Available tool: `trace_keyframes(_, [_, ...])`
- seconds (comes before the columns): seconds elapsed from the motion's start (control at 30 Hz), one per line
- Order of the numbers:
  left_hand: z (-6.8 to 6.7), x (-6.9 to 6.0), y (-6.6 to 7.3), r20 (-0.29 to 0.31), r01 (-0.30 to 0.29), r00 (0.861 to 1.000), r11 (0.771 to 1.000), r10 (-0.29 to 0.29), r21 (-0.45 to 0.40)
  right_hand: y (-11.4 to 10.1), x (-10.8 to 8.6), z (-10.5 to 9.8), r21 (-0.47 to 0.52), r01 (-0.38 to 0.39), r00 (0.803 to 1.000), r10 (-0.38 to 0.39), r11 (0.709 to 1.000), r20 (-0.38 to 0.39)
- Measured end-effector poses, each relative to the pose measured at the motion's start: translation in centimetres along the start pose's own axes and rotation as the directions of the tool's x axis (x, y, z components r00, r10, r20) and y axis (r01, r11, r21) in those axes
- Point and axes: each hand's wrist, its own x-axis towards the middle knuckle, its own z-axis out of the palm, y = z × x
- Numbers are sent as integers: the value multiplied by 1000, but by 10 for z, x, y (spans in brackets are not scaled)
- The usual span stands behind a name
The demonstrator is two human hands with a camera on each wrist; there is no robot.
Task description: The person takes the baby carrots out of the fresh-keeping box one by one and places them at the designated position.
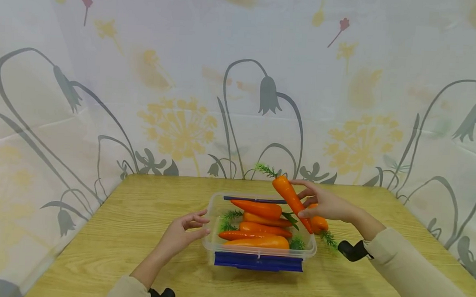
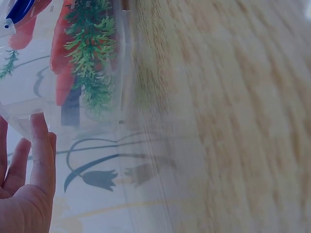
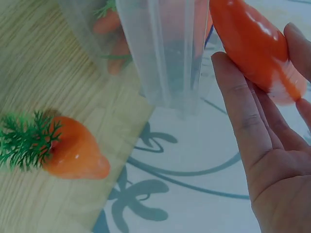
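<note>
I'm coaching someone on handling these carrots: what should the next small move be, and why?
Probably ease the held carrot leftward, over the box: the right hand grips it with its tip overlapping the box's right edge in the head view, while other carrots lie inside and the left hand is at the opposite side.

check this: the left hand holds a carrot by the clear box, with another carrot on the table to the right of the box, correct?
Not quite: the right hand holds that carrot, as the head view shows; the rest stands.
</note>
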Motion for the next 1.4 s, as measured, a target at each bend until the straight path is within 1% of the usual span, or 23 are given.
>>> trace_keyframes(0.1, [-1,0,1,7,-2,1000,1000,2,1,4,-4,-3,-23,-19,999,18,1000,-32])
trace_keyframes(0.17, [-1,0,1,6,-3,1000,1000,3,1,7,-7,-5,-19,-26,999,25,999,-40])
trace_keyframes(0.3, [-1,0,2,4,-4,1000,1000,4,-3,14,-12,-7,21,-40,997,41,999,-62])
trace_keyframes(0.43, [0,1,2,12,-7,1000,1000,7,-18,24,-18,-8,50,-47,993,52,998,-105])
trace_keyframes(0.57, [0,1,0,6,-5,1000,1000,5,-15,36,-24,-6,68,-46,988,55,997,-147])
trace_keyframes(0.67, [1,2,0,-5,-2,1000,1000,2,-9,44,-27,-3,106,-45,983,63,993,-170])
trace_keyframes(0.8, [1,1,-1,-4,0,1000,1000,0,-14,54,-34,-1,155,-52,978,82,986,-192])
trace_keyframes(1.0, [1,1,-1,4,-2,1000,1000,2,-9,67,-44,-2,191,-63,967,108,980,-233])
trace_keyframes(1.17, [2,1,-2,2,-6,1000,1000,6,-12,78,-49,-5,196,-70,954,123,978,-273])
trace_keyframes(1.27, [2,1,-3,2,-13,1000,1000,13,-10,81,-51,-8,184,-94,943,147,978,-298])
trace_keyframes(1.4, [1,2,-2,-1,-15,1000,1000,15,-8,83,-50,-12,175,-107,933,159,979,-323])
